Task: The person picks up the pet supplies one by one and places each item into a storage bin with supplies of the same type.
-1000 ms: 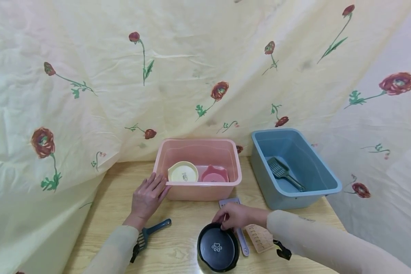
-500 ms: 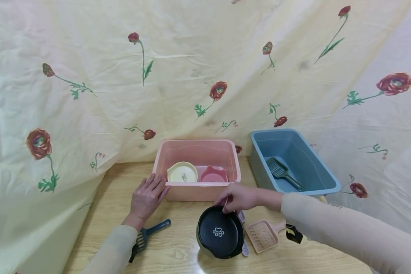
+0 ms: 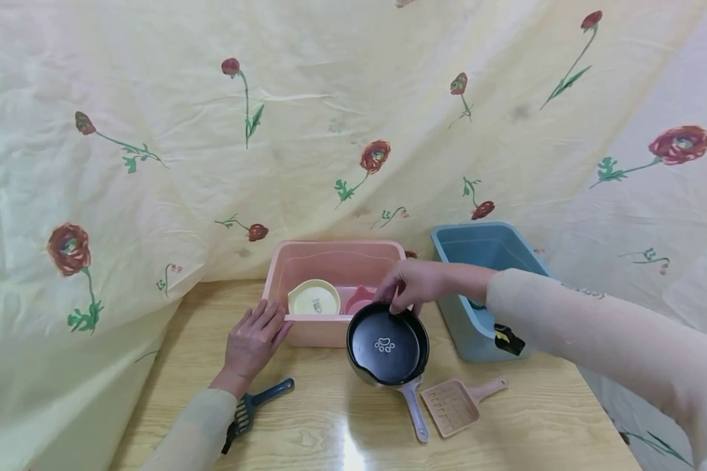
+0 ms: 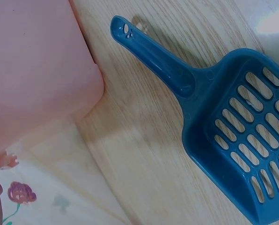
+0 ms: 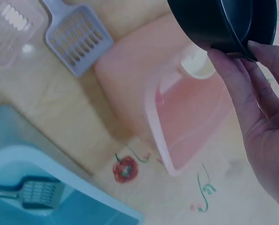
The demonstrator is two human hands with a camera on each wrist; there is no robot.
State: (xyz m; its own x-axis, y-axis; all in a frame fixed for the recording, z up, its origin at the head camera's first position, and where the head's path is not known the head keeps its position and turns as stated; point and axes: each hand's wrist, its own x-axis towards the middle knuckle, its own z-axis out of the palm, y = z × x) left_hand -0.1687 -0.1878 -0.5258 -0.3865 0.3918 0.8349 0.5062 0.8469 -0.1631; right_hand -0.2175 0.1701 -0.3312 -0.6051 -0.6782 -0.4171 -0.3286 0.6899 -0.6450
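My right hand (image 3: 411, 282) pinches the far rim of a black bowl (image 3: 385, 347) with a white paw print inside. The bowl is tilted and held above the table, just in front of the pink bin (image 3: 330, 332); in the right wrist view, thumb and fingers press its wall from both sides. Inside the bin lie a cream bowl (image 3: 314, 298) and a pink cat-eared bowl (image 3: 358, 299), partly hidden by the right hand. On the bin's near left corner rests my left hand (image 3: 253, 340), fingers extended over the rim. Below it lies a blue slotted litter scoop (image 4: 200, 103).
A blue bin (image 3: 477, 343) stands right of the pink one, holding a dark green litter scoop (image 5: 40, 192). A lavender litter scoop (image 3: 415, 412) and a pink litter scoop (image 3: 456, 405) lie on the wooden table (image 3: 306, 432). Flowered cloth (image 3: 318, 98) hangs behind.
The right hand has lifted the black bowl off the table and moved it forward to the pink bin's front, uncovering the scoops beneath. The left hand stays on the bin.
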